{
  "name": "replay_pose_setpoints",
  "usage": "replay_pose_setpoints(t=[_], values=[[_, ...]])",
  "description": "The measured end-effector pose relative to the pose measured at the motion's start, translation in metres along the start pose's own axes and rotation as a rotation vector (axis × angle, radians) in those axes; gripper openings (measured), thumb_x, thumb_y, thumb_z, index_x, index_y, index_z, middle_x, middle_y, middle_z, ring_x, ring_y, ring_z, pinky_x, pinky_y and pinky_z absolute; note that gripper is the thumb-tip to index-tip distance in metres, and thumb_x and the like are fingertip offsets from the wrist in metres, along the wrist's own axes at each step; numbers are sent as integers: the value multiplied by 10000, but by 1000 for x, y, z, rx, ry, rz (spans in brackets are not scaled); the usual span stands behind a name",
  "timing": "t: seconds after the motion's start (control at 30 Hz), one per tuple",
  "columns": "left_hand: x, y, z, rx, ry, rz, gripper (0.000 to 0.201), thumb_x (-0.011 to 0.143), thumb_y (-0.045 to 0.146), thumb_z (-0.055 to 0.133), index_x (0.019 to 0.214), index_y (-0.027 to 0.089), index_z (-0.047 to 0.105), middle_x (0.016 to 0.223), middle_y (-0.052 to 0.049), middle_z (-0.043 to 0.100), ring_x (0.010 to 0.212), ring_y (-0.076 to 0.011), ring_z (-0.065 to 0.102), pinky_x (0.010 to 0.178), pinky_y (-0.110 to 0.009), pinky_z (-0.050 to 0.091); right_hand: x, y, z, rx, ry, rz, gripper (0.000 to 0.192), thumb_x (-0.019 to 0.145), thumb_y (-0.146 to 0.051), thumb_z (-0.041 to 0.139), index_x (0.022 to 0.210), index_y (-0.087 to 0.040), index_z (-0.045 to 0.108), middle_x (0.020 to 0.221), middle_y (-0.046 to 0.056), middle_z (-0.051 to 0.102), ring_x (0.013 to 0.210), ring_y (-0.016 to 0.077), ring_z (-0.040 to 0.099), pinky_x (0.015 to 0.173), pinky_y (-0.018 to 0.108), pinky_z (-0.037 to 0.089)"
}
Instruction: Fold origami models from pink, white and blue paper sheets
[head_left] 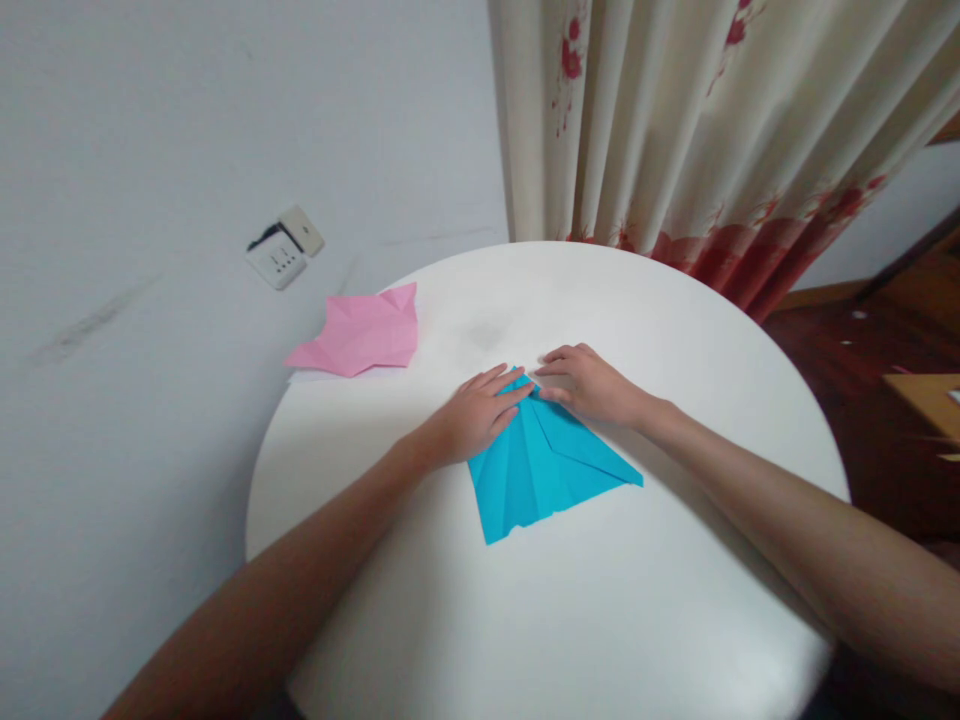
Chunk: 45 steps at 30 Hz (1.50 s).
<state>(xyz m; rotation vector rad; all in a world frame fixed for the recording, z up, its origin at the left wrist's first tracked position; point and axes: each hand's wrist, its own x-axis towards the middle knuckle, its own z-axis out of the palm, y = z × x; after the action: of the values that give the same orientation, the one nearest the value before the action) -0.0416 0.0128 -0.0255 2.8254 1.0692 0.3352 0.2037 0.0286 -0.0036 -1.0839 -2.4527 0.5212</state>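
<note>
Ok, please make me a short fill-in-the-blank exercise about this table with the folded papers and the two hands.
1. Both hands press on the ____ paper.
2. The pink paper lies at the table's edge, nearer the ____ hand.
3. The right hand rests on the blue paper's far ____.
4. Behind the table hangs a ____ with red flowers.

Missing words: blue; left; tip; curtain
</note>
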Motion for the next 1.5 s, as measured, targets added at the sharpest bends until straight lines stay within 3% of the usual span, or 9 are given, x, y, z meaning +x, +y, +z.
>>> replay_pose_setpoints(t=[0.13,0.3,0.43,0.7,0.97,1.2,1.43,1.5], values=[[1,4,-4,10,-21,-4,426,1015,331,376,1418,260,495,1522,-96,422,1442,-298,315,1135,-547,335,-3,0,10,-192,-37,175,646,856,-564,605,1405,-236,518,1519,159,400,1375,386,345,1049,584,345],[-1,10,-12,29,-32,11,400,1001,355,424,1372,270,550,1471,-89,487,1397,-293,387,1127,-518,350,-6,-2,12,-203,-148,207,762,836,-606,605,1478,-243,414,1591,142,279,1456,375,224,1134,561,252],[-4,9,-16,55,-80,-24,436,1010,400,386,1425,306,483,1531,-70,413,1432,-317,323,1131,-550,315,-6,0,13,-186,-179,199,838,816,-663,591,1499,-223,384,1609,152,229,1473,380,179,1163,539,210],[-4,7,-16,3,-156,-127,610,1000,481,368,1536,210,264,1594,-111,280,1477,-328,212,1165,-555,228,-8,4,14,-158,-170,171,749,866,-570,578,1500,-227,377,1605,141,247,1477,363,187,1169,539,206],[-4,9,-17,-8,-112,-43,481,1004,424,400,1463,281,425,1575,-98,328,1475,-330,219,1145,-590,254,-6,3,14,-164,-138,177,628,884,-423,595,1459,-223,439,1583,129,306,1464,352,236,1164,536,236],[3,15,-24,-97,-91,89,341,973,326,504,1274,252,645,1444,-114,515,1361,-287,445,1107,-486,388,-8,6,14,-161,-114,164,633,882,-448,601,1447,-207,450,1573,140,323,1457,340,258,1155,522,255],[3,15,-27,-166,-82,113,306,968,294,517,1220,249,685,1435,-112,526,1322,-271,502,1099,-445,418,-7,0,12,-155,-65,150,557,893,-492,579,1365,-198,543,1519,155,411,1415,345,337,1127,521,304],[3,15,-27,-161,-88,113,299,969,295,516,1201,244,697,1438,-112,523,1326,-272,497,1099,-446,418,-7,-2,12,-145,-51,151,614,880,-555,573,1366,-182,544,1503,165,429,1407,350,347,1129,520,299]])
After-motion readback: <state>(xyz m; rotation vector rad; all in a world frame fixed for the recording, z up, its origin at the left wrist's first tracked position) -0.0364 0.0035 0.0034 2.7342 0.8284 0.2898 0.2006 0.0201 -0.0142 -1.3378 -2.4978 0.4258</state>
